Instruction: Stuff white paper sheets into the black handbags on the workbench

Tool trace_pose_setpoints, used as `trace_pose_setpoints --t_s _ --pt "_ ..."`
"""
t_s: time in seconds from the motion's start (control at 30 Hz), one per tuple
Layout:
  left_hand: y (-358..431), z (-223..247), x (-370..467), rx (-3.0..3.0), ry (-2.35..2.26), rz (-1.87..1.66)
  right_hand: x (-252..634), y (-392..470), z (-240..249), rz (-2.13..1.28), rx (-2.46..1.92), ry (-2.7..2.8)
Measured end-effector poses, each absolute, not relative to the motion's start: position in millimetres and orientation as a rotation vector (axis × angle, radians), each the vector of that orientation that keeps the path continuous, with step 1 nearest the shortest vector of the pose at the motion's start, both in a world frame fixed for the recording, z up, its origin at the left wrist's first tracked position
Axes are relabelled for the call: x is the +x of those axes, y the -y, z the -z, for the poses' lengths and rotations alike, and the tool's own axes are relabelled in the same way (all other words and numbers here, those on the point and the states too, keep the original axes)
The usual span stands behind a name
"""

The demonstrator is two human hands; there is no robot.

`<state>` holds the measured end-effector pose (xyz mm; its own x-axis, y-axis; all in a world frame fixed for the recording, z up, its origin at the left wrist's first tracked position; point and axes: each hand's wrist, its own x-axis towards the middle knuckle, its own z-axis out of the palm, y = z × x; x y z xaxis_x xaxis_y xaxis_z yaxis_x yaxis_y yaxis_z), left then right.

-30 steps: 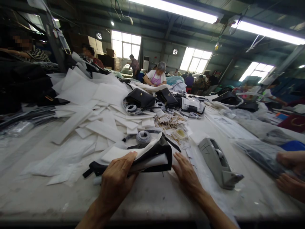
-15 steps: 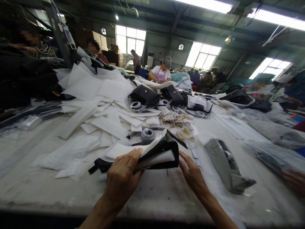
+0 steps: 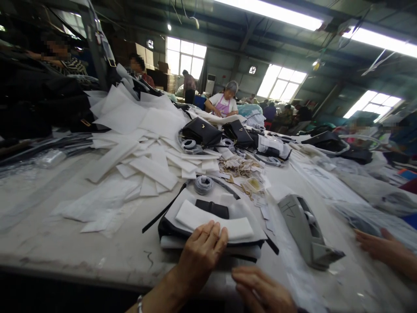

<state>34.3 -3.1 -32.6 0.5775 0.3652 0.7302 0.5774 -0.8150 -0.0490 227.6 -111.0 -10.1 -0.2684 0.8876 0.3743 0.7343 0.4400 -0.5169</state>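
A black handbag (image 3: 163, 230) lies on the table in front of me, with pale padding over its flap. Across it lies a white foam strip (image 3: 215, 219), and behind that a black strap piece (image 3: 212, 208) shows. My left hand (image 3: 203, 248) is closed over the bag's front edge, its fingers on top of the foam strip and its thumb hidden. My right hand (image 3: 260, 289) is near the table's front edge, apart from the bag, its fingers stretched out and holding nothing. A wrapped grey coil (image 3: 203, 184) is just behind the bag.
A grey tape dispenser (image 3: 301, 226) stands to the right. White foam sheets (image 3: 156, 167) are heaped at the left; tags with strings (image 3: 239, 167) and more black handbags (image 3: 202, 130) lie farther back. Another person's hand (image 3: 384, 248) is at the right, and co-workers are across the table.
The handbag has been turned and laid down, its padded flap and foam strip now facing up. My left hand has shifted right onto it; my right hand has left its side and moved down.
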Motion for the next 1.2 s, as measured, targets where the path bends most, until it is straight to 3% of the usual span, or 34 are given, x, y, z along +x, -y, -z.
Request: trace_pose_setpoints --t_s 0.1,0.2,0.3,0.47,0.7,0.97,1.07,1.2 --pt "6 43 34 -2.509 0.727 1.067 237 66 -45 -0.219 -1.562 1.8" --pt "8 49 34 -2.489 0.728 1.081 250 -2 -68 -0.316 -1.92 1.782" --pt "8 50 34 -2.459 0.713 1.112 261 -66 -59 -0.558 -2.234 1.738" --pt "4 46 30 -2.467 0.718 1.117 264 -115 -26 -0.805 -2.243 1.553" --pt "-1 33 15 -2.51 0.756 1.113 268 -100 -11 -0.927 -1.711 1.24" --pt "2 36 7 -2.491 0.776 1.052 269 -47 -28 -0.986 -1.363 1.166" --pt "6 38 8 -2.496 0.779 0.986 266 -12 -28 -0.805 -1.38 1.35" --pt "9 40 13 -2.473 0.798 0.99 248 41 -13 -0.319 -1.338 1.791"
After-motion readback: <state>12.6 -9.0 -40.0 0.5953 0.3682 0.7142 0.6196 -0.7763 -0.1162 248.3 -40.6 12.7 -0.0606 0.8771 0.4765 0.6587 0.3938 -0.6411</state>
